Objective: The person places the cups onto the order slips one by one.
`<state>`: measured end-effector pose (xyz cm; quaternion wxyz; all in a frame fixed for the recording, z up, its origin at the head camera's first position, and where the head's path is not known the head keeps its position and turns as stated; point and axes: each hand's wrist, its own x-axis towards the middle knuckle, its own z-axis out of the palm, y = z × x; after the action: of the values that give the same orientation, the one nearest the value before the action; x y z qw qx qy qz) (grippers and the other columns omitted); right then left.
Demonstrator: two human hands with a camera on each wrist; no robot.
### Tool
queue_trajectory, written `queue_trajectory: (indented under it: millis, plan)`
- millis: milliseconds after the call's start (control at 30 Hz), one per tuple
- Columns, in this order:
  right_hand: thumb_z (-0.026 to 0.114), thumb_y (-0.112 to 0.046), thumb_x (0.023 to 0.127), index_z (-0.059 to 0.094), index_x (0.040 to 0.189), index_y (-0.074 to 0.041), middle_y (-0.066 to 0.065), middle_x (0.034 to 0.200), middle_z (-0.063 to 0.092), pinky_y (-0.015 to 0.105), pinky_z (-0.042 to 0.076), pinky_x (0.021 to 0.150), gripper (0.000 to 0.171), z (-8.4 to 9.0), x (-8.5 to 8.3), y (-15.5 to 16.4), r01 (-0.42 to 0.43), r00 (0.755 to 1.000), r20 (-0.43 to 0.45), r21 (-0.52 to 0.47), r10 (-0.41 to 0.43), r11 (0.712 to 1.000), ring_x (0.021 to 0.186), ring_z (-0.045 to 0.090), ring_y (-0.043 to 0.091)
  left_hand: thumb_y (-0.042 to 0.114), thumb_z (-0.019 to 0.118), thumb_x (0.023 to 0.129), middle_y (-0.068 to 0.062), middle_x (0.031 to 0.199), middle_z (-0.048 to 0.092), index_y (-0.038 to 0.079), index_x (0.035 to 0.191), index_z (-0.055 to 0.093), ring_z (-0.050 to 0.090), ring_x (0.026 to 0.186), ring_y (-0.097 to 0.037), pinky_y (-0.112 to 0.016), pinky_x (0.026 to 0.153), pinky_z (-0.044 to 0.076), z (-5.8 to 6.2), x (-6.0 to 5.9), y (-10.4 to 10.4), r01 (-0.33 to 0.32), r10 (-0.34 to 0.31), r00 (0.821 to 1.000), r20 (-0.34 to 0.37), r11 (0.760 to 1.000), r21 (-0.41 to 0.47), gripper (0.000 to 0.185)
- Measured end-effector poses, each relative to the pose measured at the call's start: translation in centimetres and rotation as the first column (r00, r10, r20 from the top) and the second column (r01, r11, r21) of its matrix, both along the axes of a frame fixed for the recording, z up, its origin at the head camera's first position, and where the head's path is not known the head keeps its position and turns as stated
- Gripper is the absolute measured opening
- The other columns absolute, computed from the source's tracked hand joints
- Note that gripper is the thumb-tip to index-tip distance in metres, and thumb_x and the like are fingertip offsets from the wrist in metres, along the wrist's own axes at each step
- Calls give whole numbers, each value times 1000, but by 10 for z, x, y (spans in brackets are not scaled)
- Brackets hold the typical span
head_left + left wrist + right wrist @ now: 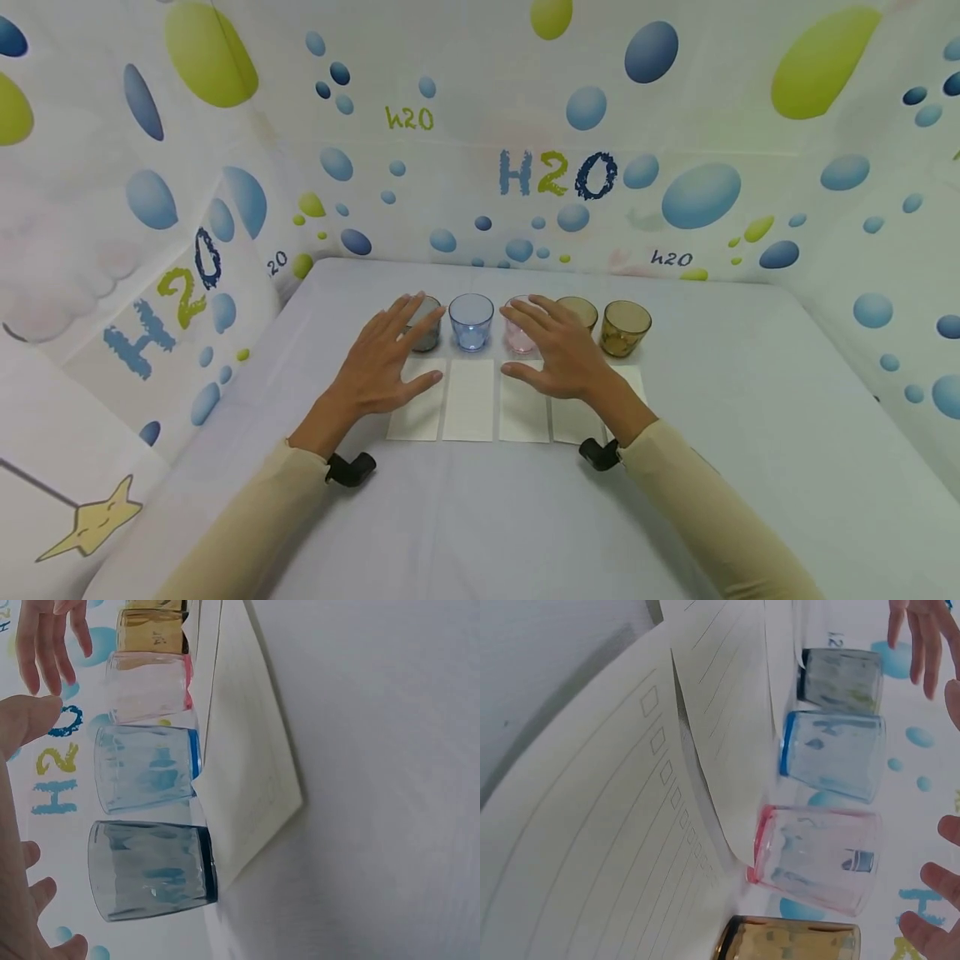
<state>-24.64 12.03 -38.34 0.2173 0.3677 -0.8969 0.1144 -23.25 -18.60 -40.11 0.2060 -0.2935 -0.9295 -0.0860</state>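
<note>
A row of tumblers stands upright on the white table: a grey glass [429,337], a blue glass [472,325], a pink glass [518,340], then an amber glass [580,308] and a brownish amber glass [626,329] at the right end. My left hand [381,364], fingers spread and holding nothing, overlaps the grey glass in the head view. Likewise spread and holding nothing, my right hand [561,350] partly hides the pink and amber glasses. Cream paper slips [468,400] lie side by side in front of the glasses; ruled lines and small checkboxes show on one slip [615,810].
White cloth covers the table [480,525]. Behind and along the sides hangs a white backdrop [465,167] printed with blue and green bubbles and "H2O". Black camera mounts [352,469] sit at both wrists, beside long beige sleeves [255,517].
</note>
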Motion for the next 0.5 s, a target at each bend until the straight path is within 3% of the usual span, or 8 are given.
queue_trajectory:
  millis: [500]
  plan:
    - [49,-65,84,40,143,-18,3,146,41,48,27,111,77,-8,-10,-22,-40,998,-41,26,41,999,135,34,28,60,57,81,-10,156,13,36,151,11,21,140,-33,-60,104,31,-9,-5,-14,-32,22,996,87,992,122,87]
